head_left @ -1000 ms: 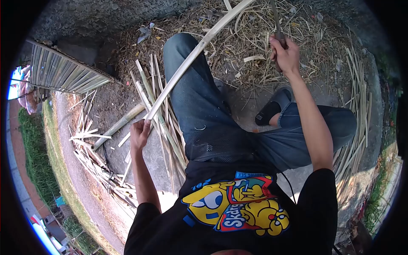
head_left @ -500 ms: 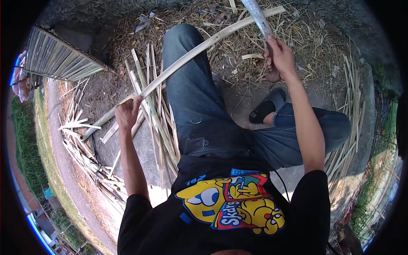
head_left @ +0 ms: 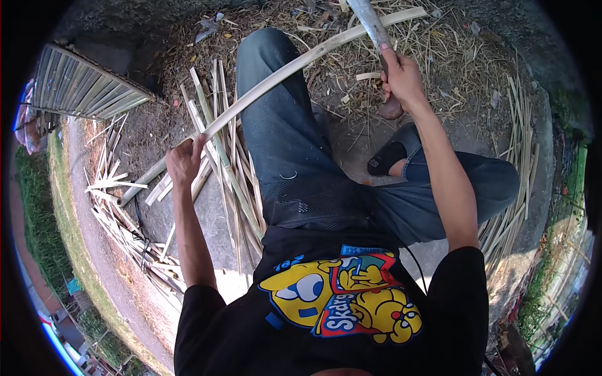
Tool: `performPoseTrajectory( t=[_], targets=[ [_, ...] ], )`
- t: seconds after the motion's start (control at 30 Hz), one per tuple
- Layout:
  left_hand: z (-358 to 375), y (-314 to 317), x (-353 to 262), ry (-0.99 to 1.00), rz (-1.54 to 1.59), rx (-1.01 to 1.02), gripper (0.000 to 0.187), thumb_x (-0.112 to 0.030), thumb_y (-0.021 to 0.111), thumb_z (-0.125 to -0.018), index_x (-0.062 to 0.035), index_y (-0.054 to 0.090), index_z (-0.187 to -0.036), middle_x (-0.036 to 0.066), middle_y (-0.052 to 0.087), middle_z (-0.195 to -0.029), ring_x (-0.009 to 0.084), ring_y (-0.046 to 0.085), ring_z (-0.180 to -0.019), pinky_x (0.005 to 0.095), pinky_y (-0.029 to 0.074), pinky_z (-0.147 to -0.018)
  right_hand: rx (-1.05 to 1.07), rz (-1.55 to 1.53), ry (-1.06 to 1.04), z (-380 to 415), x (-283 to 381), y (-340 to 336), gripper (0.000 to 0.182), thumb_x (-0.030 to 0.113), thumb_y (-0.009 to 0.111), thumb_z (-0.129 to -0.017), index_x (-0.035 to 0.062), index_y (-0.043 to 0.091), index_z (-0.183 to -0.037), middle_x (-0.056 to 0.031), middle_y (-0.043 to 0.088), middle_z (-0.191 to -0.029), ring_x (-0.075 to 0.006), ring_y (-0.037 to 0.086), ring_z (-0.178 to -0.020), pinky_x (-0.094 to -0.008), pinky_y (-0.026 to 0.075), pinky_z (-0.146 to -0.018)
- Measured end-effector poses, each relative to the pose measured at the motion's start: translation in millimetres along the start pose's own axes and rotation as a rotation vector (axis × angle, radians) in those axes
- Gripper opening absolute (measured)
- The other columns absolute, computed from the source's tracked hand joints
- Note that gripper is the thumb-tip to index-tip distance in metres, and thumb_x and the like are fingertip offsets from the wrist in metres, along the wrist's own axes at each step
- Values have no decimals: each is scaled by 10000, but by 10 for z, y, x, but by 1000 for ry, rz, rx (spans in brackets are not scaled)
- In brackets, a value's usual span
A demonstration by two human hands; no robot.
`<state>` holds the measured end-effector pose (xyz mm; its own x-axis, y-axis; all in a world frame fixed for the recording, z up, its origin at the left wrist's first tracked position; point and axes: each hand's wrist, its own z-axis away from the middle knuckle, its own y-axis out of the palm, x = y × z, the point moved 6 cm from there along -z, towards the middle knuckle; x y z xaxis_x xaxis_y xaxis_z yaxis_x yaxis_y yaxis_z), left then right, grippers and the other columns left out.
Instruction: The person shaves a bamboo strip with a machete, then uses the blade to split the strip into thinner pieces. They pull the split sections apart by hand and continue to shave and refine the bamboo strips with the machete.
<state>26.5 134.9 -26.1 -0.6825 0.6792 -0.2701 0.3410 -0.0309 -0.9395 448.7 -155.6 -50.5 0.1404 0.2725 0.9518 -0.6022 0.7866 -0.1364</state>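
Note:
My left hand (head_left: 184, 160) is closed round the near end of a long pale bamboo strip (head_left: 276, 78), thumb laid along it. The strip slants up over my raised knee toward the far right. In my right hand (head_left: 403, 80) is the dark handle of a machete (head_left: 369, 22), fingers wrapped round it, its rounded butt pointing back at me. The grey blade crosses the strip near its far end, and its tip runs out of view at the top.
Split bamboo strips (head_left: 222, 156) lie in a heap left of my leg, with more strips (head_left: 511, 169) at the right. Shavings (head_left: 332, 81) and dry litter cover the ground ahead. A bamboo slat panel (head_left: 81, 84) stands at the upper left. My bent legs (head_left: 282, 138) fill the middle.
My right hand and the machete have shifted slightly left and up along the strip. The left hand keeps its hold, with the strip nearly in place.

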Motion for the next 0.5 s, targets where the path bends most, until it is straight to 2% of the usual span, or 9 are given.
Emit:
performPoseTrajectory(
  t=[0.1, 0.13, 0.17, 0.2, 0.23, 0.27, 0.4, 0.5],
  targets=[
    [-39, 60, -23, -20, 28, 17, 715, -621, 609, -924, -32, 576, -520, 67, 387, -384, 184, 372, -361, 405, 323, -419, -80, -297, 105, -213, -19, -304, 456, 473, 523, -1019, 25, 580, -953, -9, 506, -636, -87, 454, -438, -272, 399, -378],
    [-85, 120, -82, -30, 29, 29, 715, -640, 594, -924, -45, 591, -527, 63, 414, -393, 181, 394, -365, 402, 332, -420, -24, -251, 130, -152, -44, -204, 458, 470, 523, -1020, 18, 583, -976, -9, 506, -636, -92, 453, -434, -276, 398, -376],
    [-143, 160, -279, -31, 51, 46, 710, -664, 580, -917, -55, 616, -552, 87, 465, -419, 221, 465, -380, 411, 372, -441, 26, -208, 151, -29, -75, -40, 461, 466, 522, -1020, 10, 586, -999, -8, 506, -636, -96, 452, -431, -280, 398, -374],
    [-222, 226, -514, 3, -1, 44, 707, -675, 574, -913, -62, 627, -564, 99, 489, -436, 250, 505, -401, 417, 394, -457, 127, -73, 117, 192, -67, 258, 480, 468, 539, -1012, -7, 615, -1005, -27, 536, -621, -113, 491, -429, -292, 410, -374],
    [-279, 254, -681, 35, -54, 44, 704, -686, 568, -908, -69, 637, -576, 111, 514, -452, 278, 546, -423, 423, 416, -474, 195, 199, -10, 383, -17, 510, 494, 468, 554, -1006, -18, 645, -992, -54, 567, -604, -130, 538, -438, -301, 424, -378],
    [-315, 180, -645, -26, -39, 123, 704, -697, 559, -905, -76, 645, -584, 119, 538, -466, 316, 588, -463, 431, 441, -498, 175, 137, 21, 357, -111, 573, 499, 470, 562, -1003, -17, 661, -953, -76, 586, -596, -140, 568, -452, -305, 435, -381],
    [-300, 114, -494, 0, -51, 118, 713, -692, 554, -912, -67, 651, -582, 107, 510, -435, 279, 544, -403, 410, 425, -458, -16, -93, 14, 84, -41, 106, 507, 470, 545, -1013, -30, 628, -1019, -30, 542, -608, -118, 511, -431, -300, 421, -373],
    [-270, 173, -412, 55, -30, 60, 714, -687, 551, -916, -64, 652, -582, 109, 497, -425, 260, 523, -379, 404, 416, -443, -148, -229, 121, -146, -45, -547, 479, 502, 513, -1020, 29, 531, -951, -11, 501, -639, -91, 474, -444, -296, 430, -402]
  ],
)
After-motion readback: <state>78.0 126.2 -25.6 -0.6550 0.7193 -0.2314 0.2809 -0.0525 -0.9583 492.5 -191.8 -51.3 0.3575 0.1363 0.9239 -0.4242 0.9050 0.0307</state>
